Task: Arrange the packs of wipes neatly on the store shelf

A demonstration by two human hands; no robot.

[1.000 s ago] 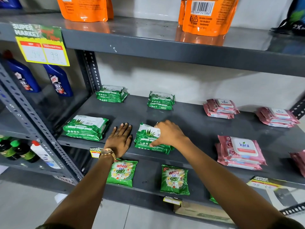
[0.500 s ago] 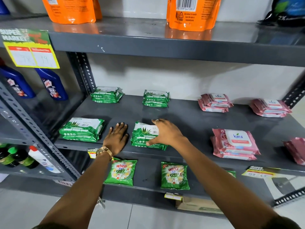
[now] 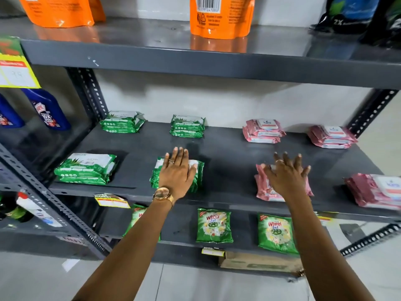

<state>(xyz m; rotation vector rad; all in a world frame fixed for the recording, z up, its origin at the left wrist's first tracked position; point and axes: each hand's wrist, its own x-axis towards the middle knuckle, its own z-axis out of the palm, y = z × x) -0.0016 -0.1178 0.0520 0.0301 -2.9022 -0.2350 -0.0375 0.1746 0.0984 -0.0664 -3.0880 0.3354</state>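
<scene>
The grey middle shelf (image 3: 227, 161) carries green and pink stacks of wipes. Green stacks lie at the back left (image 3: 122, 122), back middle (image 3: 187, 126) and front left (image 3: 85, 168). My left hand (image 3: 176, 170) lies flat on the front middle green stack (image 3: 199, 175), palm down, gripping nothing. My right hand (image 3: 286, 174), fingers spread and blurred, is over the front pink stack (image 3: 263, 189) and hides most of it. I cannot tell whether it touches. More pink stacks sit at the back (image 3: 262, 131), back right (image 3: 332, 136) and front right (image 3: 375, 190).
Orange pouches (image 3: 219, 16) stand on the upper shelf close above. Blue bottles (image 3: 46, 109) fill the rack to the left, beyond a perforated post (image 3: 89, 94). Green Wheel detergent packets (image 3: 213, 225) lie on the lower shelf, with a cardboard box (image 3: 258, 262) under it.
My right hand left the front middle green stack and moved right to the pink stack. My left hand moved from the bare shelf onto that green stack. The view shifted right.
</scene>
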